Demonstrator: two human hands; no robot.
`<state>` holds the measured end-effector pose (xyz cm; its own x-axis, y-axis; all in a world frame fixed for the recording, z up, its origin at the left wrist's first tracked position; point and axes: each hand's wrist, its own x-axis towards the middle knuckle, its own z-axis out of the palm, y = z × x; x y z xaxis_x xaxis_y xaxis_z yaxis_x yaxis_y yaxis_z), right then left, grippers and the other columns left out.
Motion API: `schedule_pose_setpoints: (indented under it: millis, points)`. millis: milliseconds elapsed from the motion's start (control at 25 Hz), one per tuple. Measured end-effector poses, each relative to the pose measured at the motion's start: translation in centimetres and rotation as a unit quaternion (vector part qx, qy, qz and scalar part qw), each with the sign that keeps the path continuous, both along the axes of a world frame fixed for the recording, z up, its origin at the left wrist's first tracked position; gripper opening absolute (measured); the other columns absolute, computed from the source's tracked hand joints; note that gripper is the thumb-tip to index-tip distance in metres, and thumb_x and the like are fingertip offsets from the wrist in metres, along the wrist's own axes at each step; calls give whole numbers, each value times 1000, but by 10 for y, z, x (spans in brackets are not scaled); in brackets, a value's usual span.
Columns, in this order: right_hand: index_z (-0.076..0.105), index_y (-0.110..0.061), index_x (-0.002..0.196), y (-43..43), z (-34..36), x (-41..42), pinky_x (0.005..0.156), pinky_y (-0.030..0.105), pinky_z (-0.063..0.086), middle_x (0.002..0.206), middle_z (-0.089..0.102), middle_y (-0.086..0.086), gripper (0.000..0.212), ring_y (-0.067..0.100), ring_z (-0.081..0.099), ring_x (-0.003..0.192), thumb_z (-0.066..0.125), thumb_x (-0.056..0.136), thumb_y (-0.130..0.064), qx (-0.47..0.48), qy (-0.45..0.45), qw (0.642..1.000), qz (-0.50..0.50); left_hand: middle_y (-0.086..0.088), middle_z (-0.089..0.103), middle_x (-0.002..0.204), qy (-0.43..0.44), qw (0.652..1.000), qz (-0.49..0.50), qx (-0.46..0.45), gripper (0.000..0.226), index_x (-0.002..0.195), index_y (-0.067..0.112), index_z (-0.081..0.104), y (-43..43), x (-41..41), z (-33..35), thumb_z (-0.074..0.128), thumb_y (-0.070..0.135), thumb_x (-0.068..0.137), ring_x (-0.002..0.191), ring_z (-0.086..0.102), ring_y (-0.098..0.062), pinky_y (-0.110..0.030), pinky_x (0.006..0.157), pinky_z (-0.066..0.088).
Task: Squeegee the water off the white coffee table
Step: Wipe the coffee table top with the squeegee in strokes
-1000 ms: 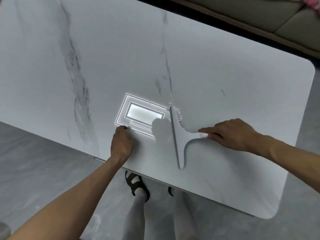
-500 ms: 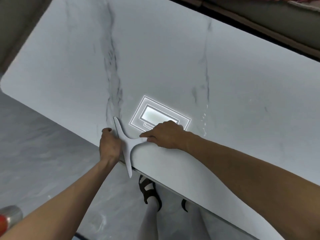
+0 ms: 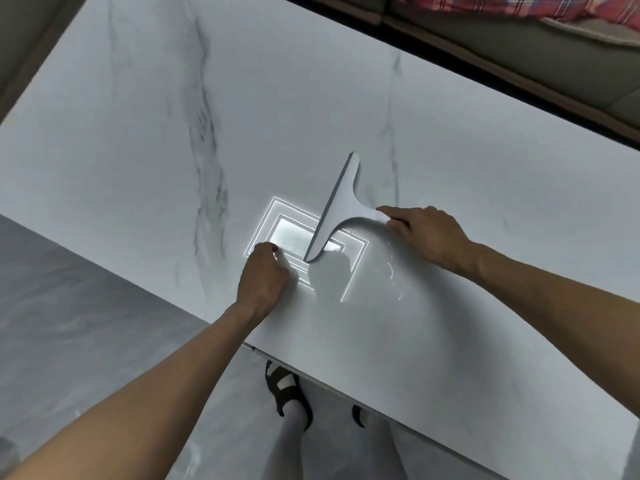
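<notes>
A white T-shaped squeegee (image 3: 337, 206) lies with its blade on the white marble coffee table (image 3: 138, 150), the blade running from far right to near left. My right hand (image 3: 424, 233) grips its handle from the right. My left hand (image 3: 263, 277) rests as a loose fist on the tabletop near the front edge, just left of the blade's near end, holding nothing. A thin trail of water drops (image 3: 391, 271) glints on the table below my right hand. A bright reflection of a ceiling light (image 3: 294, 237) lies under the blade's near end.
The table's front edge (image 3: 346, 379) runs diagonally across the lower view, with grey floor (image 3: 86, 289) beyond it and my feet in black sandals (image 3: 289, 393) below. A sofa with a plaid cloth (image 3: 519, 15) stands behind the table's far edge.
My right hand has carried the squeegee from the table's front edge beside my left hand back to the right and farther onto the tabletop. My left hand stays on the table.
</notes>
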<state>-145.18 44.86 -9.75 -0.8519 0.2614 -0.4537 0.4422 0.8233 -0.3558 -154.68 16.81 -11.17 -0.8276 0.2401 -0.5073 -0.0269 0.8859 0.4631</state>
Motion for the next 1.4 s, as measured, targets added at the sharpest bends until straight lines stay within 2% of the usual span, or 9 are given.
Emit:
schedule_pose_setpoints:
  millis: [160, 280, 440, 600, 760, 960, 1200, 1280, 1400]
  points:
    - [42, -55, 132, 46, 15, 100, 74, 33, 43, 117, 67, -14, 36, 23, 61, 101, 31, 99, -46, 29, -35, 997, -67, -6, 57, 117, -16, 997, -73, 0, 23, 109, 8, 56, 30, 41, -1, 45, 3, 89, 103, 55, -23, -28, 79, 39]
    - [45, -54, 131, 76, 31, 156, 79, 36, 47, 122, 66, -14, 35, 24, 61, 106, 32, 99, -46, 59, -53, 992, -101, -10, 52, 127, -29, 991, -134, -11, 31, 121, 6, 53, 43, 66, -5, 50, 4, 90, 114, 53, -28, -32, 90, 45]
    - [43, -61, 128, 86, 46, 158, 73, 32, 43, 118, 67, -17, 33, 21, 63, 102, 35, 98, -49, 32, -13, 990, -135, -4, 62, 122, -38, 998, -41, -13, 27, 120, 15, 54, 44, 79, -3, 48, 17, 94, 101, 58, -23, -26, 78, 40]
    - [42, -58, 132, 26, 31, 98, 84, 33, 44, 126, 63, -16, 36, 21, 59, 112, 35, 98, -48, -24, -4, 1000, 5, -7, 61, 126, -54, 998, 28, -35, 43, 130, 15, 47, 28, 94, 2, 48, 7, 88, 108, 58, -28, -27, 78, 40]
    - [47, -50, 132, -25, 4, 84, 72, 34, 39, 114, 68, -2, 35, 28, 62, 104, 36, 99, -43, -9, 2, 991, 133, -12, 60, 125, -53, 995, 51, -72, 48, 135, 13, 42, 22, 114, -4, 46, 9, 87, 108, 58, -33, -31, 79, 42]
    - [38, -58, 134, 35, 3, 151, 78, 34, 46, 115, 68, -10, 38, 24, 63, 102, 31, 100, -43, 24, -36, 997, 67, -9, 57, 126, -35, 995, -58, -79, 52, 135, 11, 40, 24, 136, -11, 49, 7, 83, 112, 57, -29, -31, 82, 43]
    - [41, -59, 127, 87, 42, 218, 69, 32, 41, 114, 69, -15, 33, 24, 63, 98, 30, 98, -48, 99, -60, 991, -63, -6, 63, 121, -38, 998, -22, -40, 39, 126, 14, 49, 11, 135, -5, 45, 7, 88, 100, 59, -26, -29, 77, 41]
    - [39, -60, 128, 63, 51, 215, 70, 32, 42, 117, 68, -17, 34, 23, 63, 101, 31, 97, -49, 101, -54, 993, -42, -6, 63, 120, -52, 998, 20, -13, 40, 125, 15, 51, -10, 140, 3, 43, 5, 87, 95, 57, -23, -29, 76, 42]
    - [36, -61, 133, -14, 47, 174, 76, 31, 43, 123, 64, -18, 37, 19, 60, 111, 30, 98, -50, 39, -40, 995, 76, -8, 62, 121, -49, 996, 73, 12, 41, 126, 14, 51, -49, 144, 11, 46, 5, 86, 91, 57, -20, -29, 74, 43]
